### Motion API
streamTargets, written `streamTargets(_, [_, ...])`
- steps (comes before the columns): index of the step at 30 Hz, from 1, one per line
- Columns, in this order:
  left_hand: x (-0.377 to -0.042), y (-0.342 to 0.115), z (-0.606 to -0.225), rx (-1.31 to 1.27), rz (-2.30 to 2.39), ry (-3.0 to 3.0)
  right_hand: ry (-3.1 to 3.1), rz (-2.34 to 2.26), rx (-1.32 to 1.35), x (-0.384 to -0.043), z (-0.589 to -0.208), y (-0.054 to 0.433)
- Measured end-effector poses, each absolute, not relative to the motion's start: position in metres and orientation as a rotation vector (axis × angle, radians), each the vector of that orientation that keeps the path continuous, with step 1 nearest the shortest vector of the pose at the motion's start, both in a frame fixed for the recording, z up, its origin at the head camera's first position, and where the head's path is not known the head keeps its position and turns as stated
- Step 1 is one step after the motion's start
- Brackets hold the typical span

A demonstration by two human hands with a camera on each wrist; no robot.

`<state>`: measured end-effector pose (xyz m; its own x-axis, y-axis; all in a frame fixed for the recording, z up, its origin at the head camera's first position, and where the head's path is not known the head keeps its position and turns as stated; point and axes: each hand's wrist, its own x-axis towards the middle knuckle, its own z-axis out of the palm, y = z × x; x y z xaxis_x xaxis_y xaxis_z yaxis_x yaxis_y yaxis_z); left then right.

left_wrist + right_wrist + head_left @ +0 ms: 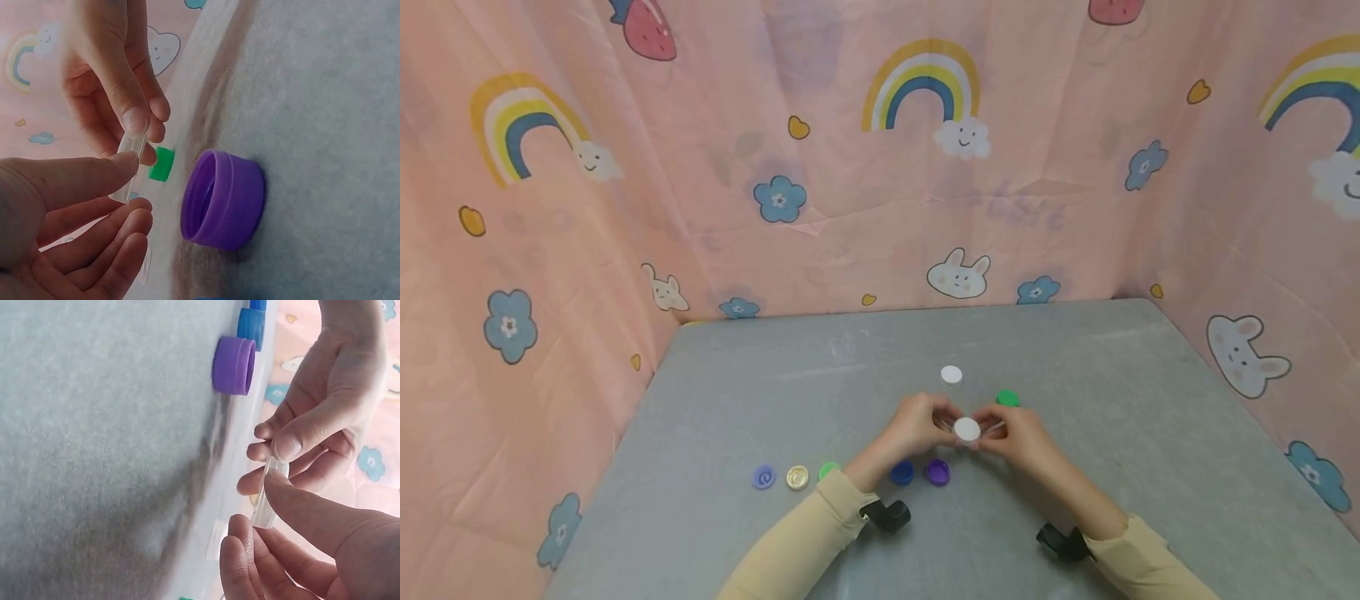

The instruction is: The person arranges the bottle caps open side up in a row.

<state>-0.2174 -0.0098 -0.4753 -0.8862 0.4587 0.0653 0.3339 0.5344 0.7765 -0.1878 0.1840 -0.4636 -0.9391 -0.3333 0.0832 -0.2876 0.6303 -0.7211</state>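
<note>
From the head we look forward and down over the table [737, 392]; from each wrist, close up, with the table tipped sideways. Both wrist views share the white cap [967, 429], left and right of centre respectively.

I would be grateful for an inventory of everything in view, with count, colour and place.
Table: one, grey, centre
Patterned cloth: count unclear, pink, behind and beside the table
Held cap: one, translucent white, lifted off the table
White cap: one, white, farthest back
Green cap: one, green, back right
Lavender cap: one, lavender, front row's left end
Gold cap: one, gold, second
Light green cap: one, light green, third, partly hidden
Purple cap: one, purple, right end
Blue cap: at least one, blue, left of purple
Wrist devices: two, black, at the wrists
Sleeves: two, cream, lower edge
Left hand: one, pinching the held cap
Right hand: one, likewise
</note>
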Motion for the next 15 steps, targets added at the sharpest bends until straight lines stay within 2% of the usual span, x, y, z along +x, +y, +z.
streamTargets(15, [-0.204, -0.009, -0.467, 0.700, 1.267, 2.525, 2.694, -1.198, -0.584, -0.178, -0.456, 0.195])
